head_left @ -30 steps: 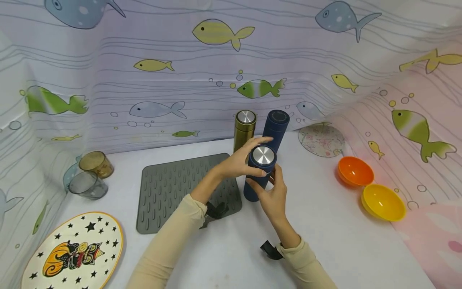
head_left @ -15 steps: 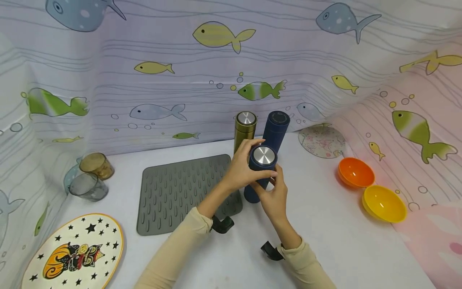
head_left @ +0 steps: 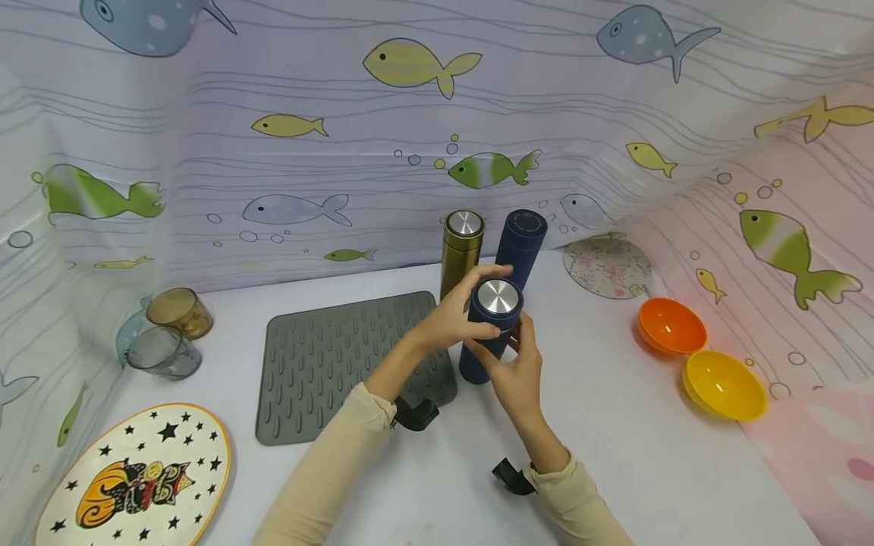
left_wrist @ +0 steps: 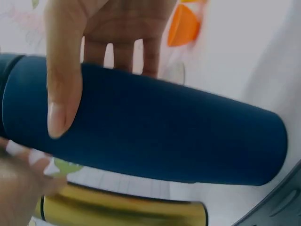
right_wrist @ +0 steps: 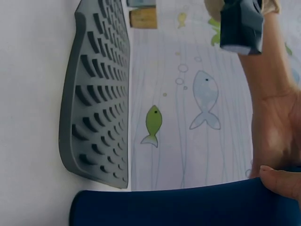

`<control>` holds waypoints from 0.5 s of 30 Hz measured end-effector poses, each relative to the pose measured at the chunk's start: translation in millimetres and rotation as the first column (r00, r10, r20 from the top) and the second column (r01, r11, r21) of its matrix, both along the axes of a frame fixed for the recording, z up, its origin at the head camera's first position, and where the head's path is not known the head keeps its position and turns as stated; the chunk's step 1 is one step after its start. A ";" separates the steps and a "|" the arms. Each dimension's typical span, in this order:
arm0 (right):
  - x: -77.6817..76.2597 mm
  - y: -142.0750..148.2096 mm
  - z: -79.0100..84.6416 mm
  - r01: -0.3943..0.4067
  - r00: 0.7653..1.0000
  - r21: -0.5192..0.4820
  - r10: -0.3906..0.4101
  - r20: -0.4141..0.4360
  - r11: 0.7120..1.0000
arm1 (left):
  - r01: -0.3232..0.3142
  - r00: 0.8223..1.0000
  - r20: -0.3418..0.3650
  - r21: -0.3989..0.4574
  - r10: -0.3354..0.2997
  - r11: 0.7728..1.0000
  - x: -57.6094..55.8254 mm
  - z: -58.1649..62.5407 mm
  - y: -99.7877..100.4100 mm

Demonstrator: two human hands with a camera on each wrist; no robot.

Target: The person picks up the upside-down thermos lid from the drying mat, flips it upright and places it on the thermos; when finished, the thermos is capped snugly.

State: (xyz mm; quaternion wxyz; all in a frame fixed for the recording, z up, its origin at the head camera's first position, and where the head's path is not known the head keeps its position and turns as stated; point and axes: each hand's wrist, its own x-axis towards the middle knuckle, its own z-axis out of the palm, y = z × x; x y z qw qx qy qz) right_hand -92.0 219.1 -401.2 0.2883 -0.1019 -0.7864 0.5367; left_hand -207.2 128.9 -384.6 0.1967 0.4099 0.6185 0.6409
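A dark blue thermos with a shiny silver lid top stands upright in the middle of the table. Around its lid curl the thumb and fingers of my left hand. Lower down, my right hand grips the body from the right side; its thumb lies across the blue wall in the left wrist view. Just behind stand a gold thermos and a second dark blue thermos, whose lower part is hidden by the front one and my left fingers.
A grey ridged mat lies left of the thermos. Farther left are an amber cup, a grey cup and a star-patterned plate. Orange and yellow bowls sit right, near a round floral mat.
My left hand has turned forward around the lid, then back to about its earlier angle. My right hand keeps its grip, and the thermos stays in place.
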 end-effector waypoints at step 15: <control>-1.1 0.1 0.2 0.001 1.000 -0.002 -0.001 -0.002 1.000 | -0.041 0.999 -0.031 0.022 0.041 0.999 0.6 -2.2 1.9</control>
